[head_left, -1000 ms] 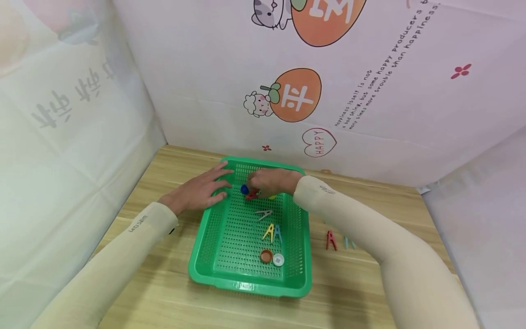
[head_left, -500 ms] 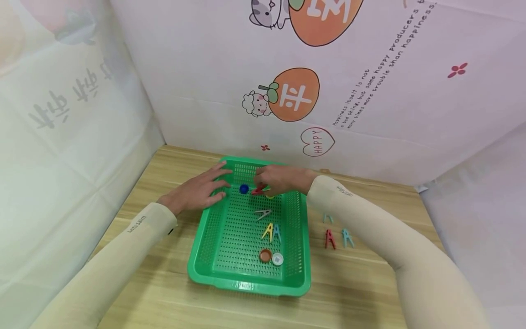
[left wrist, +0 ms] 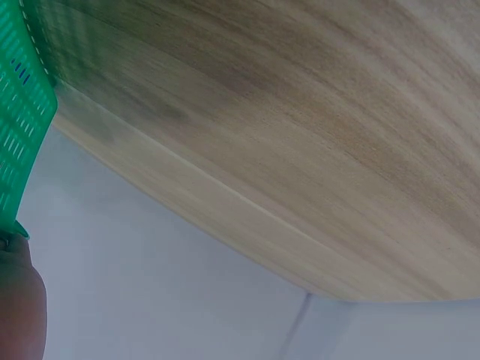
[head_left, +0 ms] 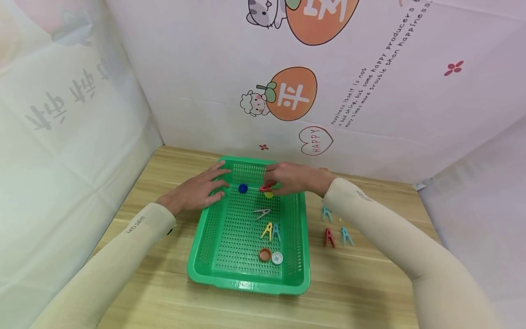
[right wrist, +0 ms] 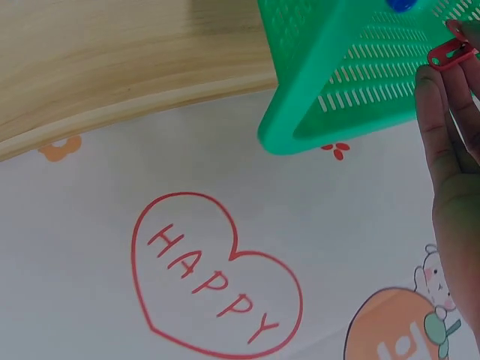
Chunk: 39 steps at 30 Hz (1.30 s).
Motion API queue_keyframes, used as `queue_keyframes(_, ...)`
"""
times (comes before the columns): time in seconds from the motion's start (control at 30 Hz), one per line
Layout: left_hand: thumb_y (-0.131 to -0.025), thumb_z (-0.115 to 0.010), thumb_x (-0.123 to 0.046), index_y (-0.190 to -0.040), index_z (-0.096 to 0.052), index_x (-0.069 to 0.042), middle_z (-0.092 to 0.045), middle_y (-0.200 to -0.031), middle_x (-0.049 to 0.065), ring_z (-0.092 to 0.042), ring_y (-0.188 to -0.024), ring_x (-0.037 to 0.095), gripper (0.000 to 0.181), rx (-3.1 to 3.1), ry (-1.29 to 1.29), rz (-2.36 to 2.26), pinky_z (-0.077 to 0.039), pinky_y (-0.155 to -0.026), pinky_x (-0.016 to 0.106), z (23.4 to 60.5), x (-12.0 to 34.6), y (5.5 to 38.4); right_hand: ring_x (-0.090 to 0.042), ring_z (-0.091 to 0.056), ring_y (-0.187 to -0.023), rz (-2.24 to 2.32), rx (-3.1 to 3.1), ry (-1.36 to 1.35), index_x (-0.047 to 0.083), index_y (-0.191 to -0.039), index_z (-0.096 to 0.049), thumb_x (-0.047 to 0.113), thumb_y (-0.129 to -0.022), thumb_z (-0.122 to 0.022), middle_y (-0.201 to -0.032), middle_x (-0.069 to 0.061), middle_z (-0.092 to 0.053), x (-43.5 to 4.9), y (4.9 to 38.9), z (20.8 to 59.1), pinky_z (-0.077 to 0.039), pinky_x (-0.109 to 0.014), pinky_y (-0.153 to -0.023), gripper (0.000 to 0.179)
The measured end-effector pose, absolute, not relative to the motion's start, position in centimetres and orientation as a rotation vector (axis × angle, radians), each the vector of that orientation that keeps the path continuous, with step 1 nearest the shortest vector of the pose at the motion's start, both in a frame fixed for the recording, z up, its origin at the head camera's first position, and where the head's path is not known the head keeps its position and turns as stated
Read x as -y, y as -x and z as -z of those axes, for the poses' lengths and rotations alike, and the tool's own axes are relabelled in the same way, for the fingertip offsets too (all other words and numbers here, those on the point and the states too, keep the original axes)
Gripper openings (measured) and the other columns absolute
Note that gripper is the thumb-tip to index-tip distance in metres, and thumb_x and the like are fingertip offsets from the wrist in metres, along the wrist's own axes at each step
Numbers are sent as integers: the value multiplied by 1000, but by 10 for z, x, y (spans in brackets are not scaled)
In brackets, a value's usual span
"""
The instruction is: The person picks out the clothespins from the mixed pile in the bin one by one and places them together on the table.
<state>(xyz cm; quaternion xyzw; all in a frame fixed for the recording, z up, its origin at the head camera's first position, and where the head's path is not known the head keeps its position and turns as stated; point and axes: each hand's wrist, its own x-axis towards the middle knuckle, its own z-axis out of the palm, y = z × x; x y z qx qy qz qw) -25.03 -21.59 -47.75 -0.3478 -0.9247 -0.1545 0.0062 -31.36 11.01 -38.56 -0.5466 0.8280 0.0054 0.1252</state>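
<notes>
My right hand (head_left: 289, 177) pinches a red clothespin (right wrist: 451, 55) over the far right part of a green plastic basket (head_left: 192, 256). Below those fingers a yellow cap (head_left: 269, 194) shows partly. The left hand (head_left: 199, 189) rests on the basket's left rim, fingers spread and reaching inside. A blue cap (head_left: 243, 188) lies at the far end of the basket floor. Nearer are a grey clothespin (head_left: 262, 213), a yellow clothespin (head_left: 267, 231) and a blue clothespin (head_left: 276, 231). At the near end a brown cap (head_left: 265, 254) sits beside a white cap (head_left: 277, 258).
Right of the basket, a red clothespin (head_left: 329, 237) and two light blue clothespins (head_left: 346, 236) lie on the wooden table (head_left: 164, 292). A small yellowish bit (head_left: 339, 220) lies near them. White printed sheeting (head_left: 205, 91) stands behind the table and along both sides.
My right hand has moved right with the red clothespin, away from the blue cap and over the yellow one. The left hand stays on the rim.
</notes>
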Motion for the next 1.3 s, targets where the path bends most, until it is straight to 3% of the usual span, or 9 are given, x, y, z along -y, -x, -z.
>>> queue_keyframes(0.57, -111, -56, -29, -137, -72, -5, -39, -174, 18, -11, -171, 41, 38, 2902, 1085, 484, -25, -135, 62, 479, 215, 251, -24, -68, -96, 132, -2531, 1539, 10, -115, -80, 15, -95, -81, -109, -4, -69, -160, 304, 372, -62, -40, -87, 21)
queue_keyframes(0.8, -111, -57, -28, -137, -72, -5, -39, -174, 18, -11, -171, 41, 37, 2902, 1074, 494, -25, -135, 61, 478, 215, 250, -18, -71, -96, 215, -2601, 1484, 8, -114, -81, 11, -94, -83, -109, -4, -71, -185, 293, 368, -65, -40, -87, 20)
queue_keyframes(1.03, -112, -55, -29, -137, -72, -5, -39, -174, 18, -10, -171, 42, 38, 2897, 1073, 499, -27, -134, 62, 476, 215, 248, -11, -71, -94, 250, -2673, 1386, 11, -111, -83, 17, -95, -83, -106, -1, -72, -215, 283, 372, -66, -36, -85, 16)
queue_keyframes(1.3, -111, -57, -27, -136, -72, -5, -40, -173, 18, -12, -170, 42, 37, 2893, 1067, 514, -29, -133, 63, 476, 214, 248, -20, -77, -101, 271, -2761, 1276, 7, -111, -81, 13, -94, -83, -111, -3, -73, -252, 271, 374, -67, -45, -89, 19)
